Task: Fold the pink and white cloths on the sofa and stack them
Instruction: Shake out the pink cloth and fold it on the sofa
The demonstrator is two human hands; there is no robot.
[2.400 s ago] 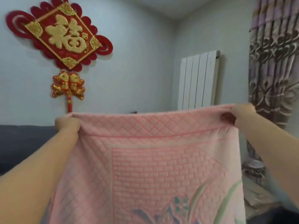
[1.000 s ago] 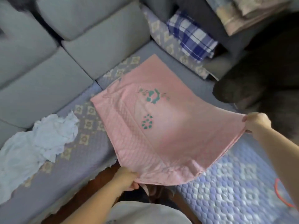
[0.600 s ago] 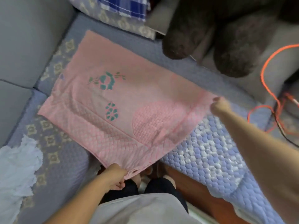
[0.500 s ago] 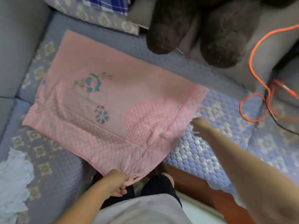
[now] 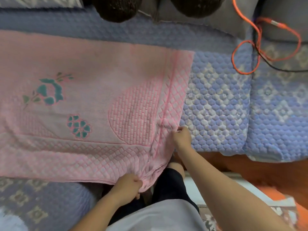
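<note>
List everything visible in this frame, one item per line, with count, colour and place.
pink cloth: one, pink with teal flowers, spread flat on the sofa seat, left and centre
white cloth: one, white, bottom left corner, mostly out of frame
sofa cover: one, blue quilted, under the pink cloth
orange cable: one, looped at upper right
dark furry shapes: two, top edge
left hand: grips the cloth's near corner
right hand: pinches the cloth's right edge

A single head-worn wide-angle view looks steeply down from close above the sofa seat (image 5: pixel 216 100). The pink cloth (image 5: pixel 93 97) fills the left and centre, the wearer's forearms enter from the near edge, and the sofa back lies far.
</note>
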